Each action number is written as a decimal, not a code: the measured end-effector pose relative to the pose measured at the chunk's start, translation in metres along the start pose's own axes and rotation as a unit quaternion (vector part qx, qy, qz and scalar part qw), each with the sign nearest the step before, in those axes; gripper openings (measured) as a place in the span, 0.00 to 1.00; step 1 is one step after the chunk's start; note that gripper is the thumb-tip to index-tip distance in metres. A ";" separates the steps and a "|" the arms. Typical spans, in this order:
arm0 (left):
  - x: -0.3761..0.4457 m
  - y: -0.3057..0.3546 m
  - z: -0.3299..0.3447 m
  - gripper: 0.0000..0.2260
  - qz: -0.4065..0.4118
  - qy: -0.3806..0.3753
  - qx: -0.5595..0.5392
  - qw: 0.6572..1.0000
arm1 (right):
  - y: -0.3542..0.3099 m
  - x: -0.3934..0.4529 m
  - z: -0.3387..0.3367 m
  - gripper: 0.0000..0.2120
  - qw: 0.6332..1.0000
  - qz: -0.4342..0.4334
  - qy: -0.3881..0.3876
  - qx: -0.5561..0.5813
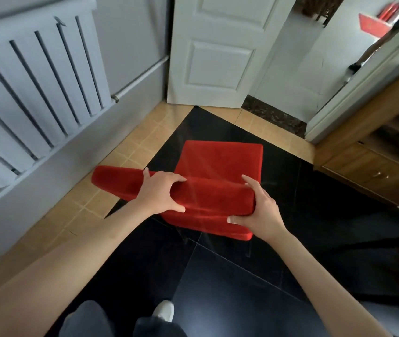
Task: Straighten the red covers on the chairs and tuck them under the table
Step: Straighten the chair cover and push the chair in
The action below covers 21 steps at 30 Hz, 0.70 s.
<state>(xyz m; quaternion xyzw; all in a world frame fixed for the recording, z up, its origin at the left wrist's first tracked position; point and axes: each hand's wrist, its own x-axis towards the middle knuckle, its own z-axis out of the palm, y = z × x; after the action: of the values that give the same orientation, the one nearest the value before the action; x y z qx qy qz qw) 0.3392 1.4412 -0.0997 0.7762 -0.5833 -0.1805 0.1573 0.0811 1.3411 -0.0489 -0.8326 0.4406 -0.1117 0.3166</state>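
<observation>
**Legible text: none found**

Head view checked for lettering. The red paper (pixel 373 25) pinned up at upper right is blurred; any characters on it cannot be made out. The door (pixel 220 47), radiator (pixel 35 86) and wooden cabinet (pixel 373 164) show no readable label, brand or number.

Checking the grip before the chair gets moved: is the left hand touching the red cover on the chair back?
Touching. The head view shows the left hand curled over the red cover, fingers and thumb pressing the fabric.
</observation>
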 end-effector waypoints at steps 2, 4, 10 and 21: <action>0.003 0.014 0.006 0.40 0.023 -0.010 0.016 1.000 | 0.007 -0.005 -0.005 0.53 1.000 0.022 0.014 -0.007; 0.007 0.025 0.011 0.47 0.049 -0.061 0.059 0.995 | 0.017 -0.012 -0.012 0.53 0.999 0.036 0.032 -0.001; 0.021 0.018 0.010 0.42 0.036 -0.101 0.059 0.992 | 0.041 -0.029 -0.031 0.52 0.995 0.074 0.062 0.022; 0.035 0.061 0.032 0.42 0.086 -0.100 0.072 0.989 | 0.081 -0.046 -0.042 0.45 0.987 0.130 0.090 0.017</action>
<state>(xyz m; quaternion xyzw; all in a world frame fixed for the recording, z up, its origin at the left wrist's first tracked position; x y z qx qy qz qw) 0.2819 1.3900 -0.1036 0.7106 -0.6720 -0.2009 0.0565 -0.0189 1.3270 -0.0626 -0.7495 0.5697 -0.1514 0.3014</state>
